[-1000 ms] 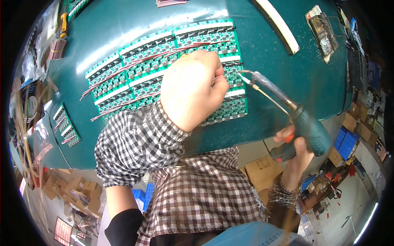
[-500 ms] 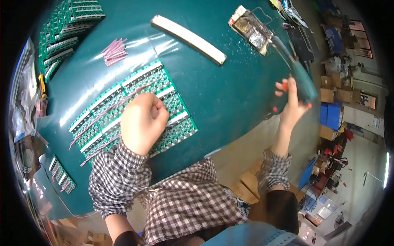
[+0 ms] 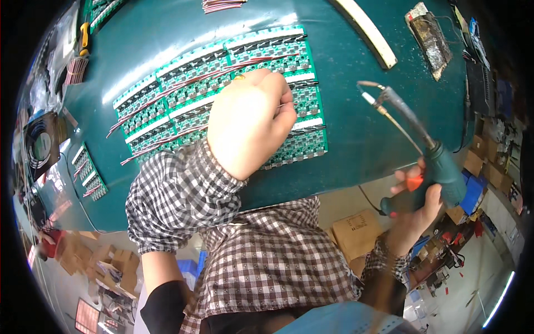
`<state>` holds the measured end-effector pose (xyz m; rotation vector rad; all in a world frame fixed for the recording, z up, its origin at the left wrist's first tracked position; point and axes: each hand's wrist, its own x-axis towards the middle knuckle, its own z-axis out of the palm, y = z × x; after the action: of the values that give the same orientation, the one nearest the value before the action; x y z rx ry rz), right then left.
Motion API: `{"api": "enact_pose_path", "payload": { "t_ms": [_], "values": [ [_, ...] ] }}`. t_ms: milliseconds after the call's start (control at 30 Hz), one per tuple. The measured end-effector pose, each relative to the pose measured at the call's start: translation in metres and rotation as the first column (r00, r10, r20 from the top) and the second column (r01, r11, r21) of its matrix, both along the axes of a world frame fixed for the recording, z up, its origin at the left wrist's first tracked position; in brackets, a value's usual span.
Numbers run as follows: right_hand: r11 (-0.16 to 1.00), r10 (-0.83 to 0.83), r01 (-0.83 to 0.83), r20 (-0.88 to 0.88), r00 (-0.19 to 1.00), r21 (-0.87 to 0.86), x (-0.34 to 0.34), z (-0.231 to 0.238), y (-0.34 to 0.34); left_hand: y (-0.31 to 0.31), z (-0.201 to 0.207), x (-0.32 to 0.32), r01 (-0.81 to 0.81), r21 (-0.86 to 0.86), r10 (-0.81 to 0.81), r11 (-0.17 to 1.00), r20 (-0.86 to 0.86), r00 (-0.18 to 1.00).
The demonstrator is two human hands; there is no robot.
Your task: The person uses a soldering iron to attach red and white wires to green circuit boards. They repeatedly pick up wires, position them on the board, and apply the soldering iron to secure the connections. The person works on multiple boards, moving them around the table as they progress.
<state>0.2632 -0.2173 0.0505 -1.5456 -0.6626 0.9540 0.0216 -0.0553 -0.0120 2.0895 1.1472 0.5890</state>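
A panel of green circuit boards (image 3: 308,103) lies on the bench in front of me, with white strips and black leads along its rows. Thin red and white wires (image 3: 183,85) run across the rows. My left hand (image 3: 250,119) rests over the panel's right part, fingers curled together; whatever they pinch is hidden. My right hand (image 3: 420,214) grips a green soldering gun (image 3: 445,172) with a red trigger. Its metal tip points up and left, above the bench to the right of the panel, apart from the boards.
A long whitish bar (image 3: 370,36) and a scorched solder tray (image 3: 431,47) lie at the far right. Cut wires (image 3: 222,4) sit at the far edge. At left are a small board piece (image 3: 89,172), a yellow-handled tool (image 3: 84,38) and a wire bundle (image 3: 75,70).
The soldering gun has left the solder tray and come nearer the boards, its tip now turned leftward. My left hand stays curled over the panel. The whole view has shifted.
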Motion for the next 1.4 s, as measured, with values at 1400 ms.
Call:
{"api": "enact_pose_path", "payload": {
  "t_ms": [1400],
  "values": [
    [0.950,0.241,-0.252,-0.082,0.967,-0.186,-0.030,-0.007,-0.004,-0.005,-0.002,0.006,-0.079,0.061,0.077,0.995,0.042,0.996]
  ]
}}
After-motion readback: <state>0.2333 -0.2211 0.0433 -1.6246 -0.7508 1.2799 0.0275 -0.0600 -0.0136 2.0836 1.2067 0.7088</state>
